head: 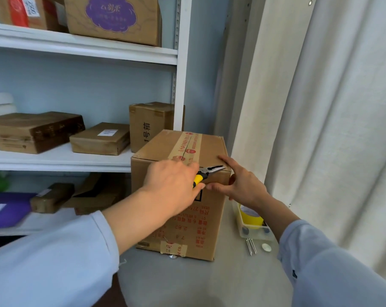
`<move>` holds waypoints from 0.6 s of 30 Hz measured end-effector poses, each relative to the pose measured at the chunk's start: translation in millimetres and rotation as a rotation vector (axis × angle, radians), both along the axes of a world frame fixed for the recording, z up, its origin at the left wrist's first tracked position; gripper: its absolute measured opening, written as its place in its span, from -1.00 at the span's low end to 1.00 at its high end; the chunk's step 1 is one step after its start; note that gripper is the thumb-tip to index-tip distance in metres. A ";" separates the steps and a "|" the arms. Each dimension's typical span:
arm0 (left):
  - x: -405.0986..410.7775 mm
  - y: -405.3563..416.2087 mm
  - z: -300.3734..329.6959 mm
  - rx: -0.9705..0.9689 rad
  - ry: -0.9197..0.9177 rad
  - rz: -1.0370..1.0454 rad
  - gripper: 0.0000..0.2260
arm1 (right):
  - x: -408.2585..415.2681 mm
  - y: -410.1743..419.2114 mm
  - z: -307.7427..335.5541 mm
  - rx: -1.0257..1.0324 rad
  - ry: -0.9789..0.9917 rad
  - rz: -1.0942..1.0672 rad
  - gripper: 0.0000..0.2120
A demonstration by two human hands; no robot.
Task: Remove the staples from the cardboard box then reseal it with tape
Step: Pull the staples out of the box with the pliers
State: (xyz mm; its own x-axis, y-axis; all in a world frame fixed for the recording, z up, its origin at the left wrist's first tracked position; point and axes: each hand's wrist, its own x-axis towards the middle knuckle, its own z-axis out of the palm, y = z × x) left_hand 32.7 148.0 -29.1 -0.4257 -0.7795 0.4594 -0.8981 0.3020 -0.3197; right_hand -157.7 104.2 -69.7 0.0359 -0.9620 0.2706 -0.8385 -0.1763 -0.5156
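A tall cardboard box [201,220] with red print stands on a grey surface, its top seam covered by printed tape [187,145]. My left hand [172,185] grips yellow-handled needle-nose pliers [206,172], whose black jaws point at the box's top front-right edge. My right hand [243,185] rests against the box's right corner, index finger stretched along the top edge by the plier tips, thumb on the front face. A yellow tape roll [250,216] sits in a clear tray to the right, partly hidden by my right forearm.
A white shelf unit [181,85] stands at the left with several brown parcels [100,138] and a purple package [6,207]. A pale curtain [320,107] hangs at the right. The clear plastic tray [254,234], some metal pins [251,245] and a small round disc [266,247] lie right of the box.
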 end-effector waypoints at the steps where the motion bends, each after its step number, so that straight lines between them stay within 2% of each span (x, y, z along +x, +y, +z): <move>1: -2.3 2.3 -2.4 -0.005 0.007 0.013 -0.59 | -0.7 -0.5 -0.7 -0.002 0.005 -0.003 -0.09; 9: -7.5 10.6 -7.0 0.029 0.067 0.060 -0.60 | 0.0 -0.7 -0.4 -0.008 0.028 -0.009 -0.12; 14: -11.5 17.4 -18.0 0.085 0.164 -0.011 -0.66 | -1.1 -0.7 0.3 0.002 0.036 -0.026 -0.21; 18: -2.8 7.7 -6.9 0.065 0.124 0.030 -0.54 | -0.4 -1.8 1.5 -0.024 0.013 -0.010 -0.17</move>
